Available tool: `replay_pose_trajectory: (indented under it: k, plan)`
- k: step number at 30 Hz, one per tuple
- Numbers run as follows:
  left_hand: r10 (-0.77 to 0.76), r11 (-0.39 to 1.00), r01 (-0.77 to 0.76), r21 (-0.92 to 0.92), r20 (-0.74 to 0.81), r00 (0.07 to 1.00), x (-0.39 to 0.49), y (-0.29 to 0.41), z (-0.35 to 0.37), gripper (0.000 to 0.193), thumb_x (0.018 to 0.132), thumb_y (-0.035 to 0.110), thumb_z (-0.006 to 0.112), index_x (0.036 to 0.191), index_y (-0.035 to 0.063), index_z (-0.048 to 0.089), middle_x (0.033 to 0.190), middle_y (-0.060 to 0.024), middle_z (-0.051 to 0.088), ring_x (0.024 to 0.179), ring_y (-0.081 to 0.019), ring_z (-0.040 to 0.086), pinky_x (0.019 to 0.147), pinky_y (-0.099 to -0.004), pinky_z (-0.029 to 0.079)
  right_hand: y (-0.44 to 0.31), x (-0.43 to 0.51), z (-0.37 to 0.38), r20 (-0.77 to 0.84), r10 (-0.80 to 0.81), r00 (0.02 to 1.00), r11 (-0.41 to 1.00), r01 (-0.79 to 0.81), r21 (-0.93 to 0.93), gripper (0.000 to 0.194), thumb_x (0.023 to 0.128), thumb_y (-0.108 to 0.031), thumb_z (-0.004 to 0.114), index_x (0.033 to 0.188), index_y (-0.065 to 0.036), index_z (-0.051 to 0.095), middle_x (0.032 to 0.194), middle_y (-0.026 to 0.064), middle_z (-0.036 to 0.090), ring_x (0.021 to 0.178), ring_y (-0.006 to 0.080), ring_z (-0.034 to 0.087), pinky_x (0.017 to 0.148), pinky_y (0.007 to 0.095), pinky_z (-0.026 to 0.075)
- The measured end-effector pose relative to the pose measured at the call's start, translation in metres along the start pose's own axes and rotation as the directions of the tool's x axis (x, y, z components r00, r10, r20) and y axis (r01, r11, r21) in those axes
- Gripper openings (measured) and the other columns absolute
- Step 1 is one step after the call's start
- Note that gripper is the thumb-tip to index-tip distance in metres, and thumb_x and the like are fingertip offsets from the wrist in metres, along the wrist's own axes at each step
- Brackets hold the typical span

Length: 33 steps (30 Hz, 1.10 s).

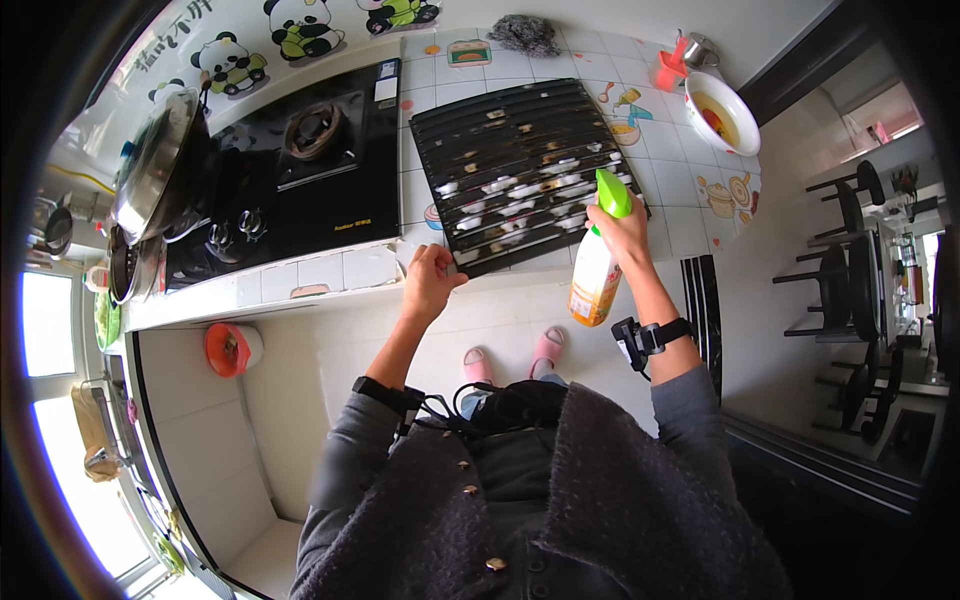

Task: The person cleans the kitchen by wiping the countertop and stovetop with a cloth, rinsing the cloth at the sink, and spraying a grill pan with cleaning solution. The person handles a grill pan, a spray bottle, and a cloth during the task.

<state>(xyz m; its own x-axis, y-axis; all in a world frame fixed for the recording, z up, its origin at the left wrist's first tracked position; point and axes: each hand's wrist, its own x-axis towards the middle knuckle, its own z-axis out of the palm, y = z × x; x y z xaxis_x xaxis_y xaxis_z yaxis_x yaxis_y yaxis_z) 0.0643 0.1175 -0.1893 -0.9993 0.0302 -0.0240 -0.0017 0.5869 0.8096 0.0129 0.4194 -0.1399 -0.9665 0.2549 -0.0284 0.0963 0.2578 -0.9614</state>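
A black slatted panel [517, 150], which looks like a range hood filter, lies on the tiled counter. White foam [521, 189] dots its near half, and brownish patches show among the farther slats. My left hand [431, 281] is at the panel's near left corner, fingers curled, gripping that corner. In my right hand [626, 229] is a spray bottle [592, 281] with a green trigger head, a white upper body and an orange lower part. The bottle hangs over the counter's near edge, its head above the right side of the panel. The fingers on the trigger are partly hidden.
Left of the panel sits a black glass gas hob [360, 199] with a large lidded pan [161, 169] on it. A grey scouring pad [525, 35] lies at the back. To the right stand a white bowl [739, 112] with yellowish liquid and a red plastic holder [670, 69].
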Motion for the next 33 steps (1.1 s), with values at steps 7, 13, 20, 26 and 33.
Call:
replay_pose_trajectory:
  k: [7,13,20,26,33]
  plan:
    - [0.006,1.0,-0.006,0.016,0.007,1.0,0.0,0.001,-0.001,0.036,0.058,0.004,0.082,0.084,0.0014,0.057,0.08,-0.0053,0.05,0.064,-0.0152,0.047,0.062,-0.0285,0.045,-0.011,-0.011,0.035,0.141,-0.162,0.977,0.984,0.17,-0.047,0.017,0.074,-0.004,0.063,0.087,0.001,0.054,0.073,0.0049,0.059,0.061,0.0134,0.061,0.056,0.0275,0.05]
    - [0.005,1.0,-0.005,0.012,0.008,1.0,0.0,0.0,-0.002,0.037,0.057,0.004,0.082,0.084,0.0019,0.056,0.081,-0.006,0.05,0.063,-0.0168,0.048,0.061,-0.0301,0.046,-0.023,-0.014,0.07,0.19,-0.115,0.975,0.977,0.146,-0.157,0.02,0.07,-0.013,0.066,0.08,0.0,0.055,0.075,0.0141,0.059,0.069,0.0278,0.06,0.065,0.0371,0.05]
    - [0.011,1.0,-0.011,-0.022,0.002,1.0,0.0,-0.001,0.0,0.038,0.056,0.002,0.082,0.083,0.0024,0.056,0.079,-0.0055,0.049,0.062,-0.0167,0.048,0.061,-0.0307,0.046,-0.04,-0.026,0.099,0.346,-0.18,0.921,0.953,0.25,-0.17,0.016,0.071,-0.007,0.062,0.083,0.001,0.054,0.072,0.0091,0.059,0.061,0.0169,0.061,0.057,0.0303,0.051]
    - [0.019,1.0,-0.019,-0.013,0.002,1.0,0.0,-0.001,-0.001,0.037,0.057,0.002,0.082,0.084,0.0023,0.057,0.079,-0.005,0.05,0.063,-0.0146,0.047,0.061,-0.0281,0.046,-0.053,-0.035,0.126,0.319,-0.247,0.915,0.931,0.316,-0.184,0.019,0.07,-0.011,0.064,0.081,0.001,0.055,0.076,0.0122,0.06,0.072,0.0245,0.061,0.068,0.0348,0.049]
    - [0.002,0.999,-0.002,-0.034,0.009,1.0,-0.001,0.0,-0.002,0.037,0.057,0.001,0.081,0.084,0.0023,0.056,0.08,-0.0067,0.05,0.064,-0.019,0.05,0.063,-0.0318,0.046,-0.058,-0.032,0.139,0.292,-0.266,0.919,0.904,0.342,-0.256,0.018,0.07,-0.01,0.064,0.081,0.0,0.054,0.074,0.0104,0.058,0.068,0.0219,0.057,0.065,0.0342,0.048]
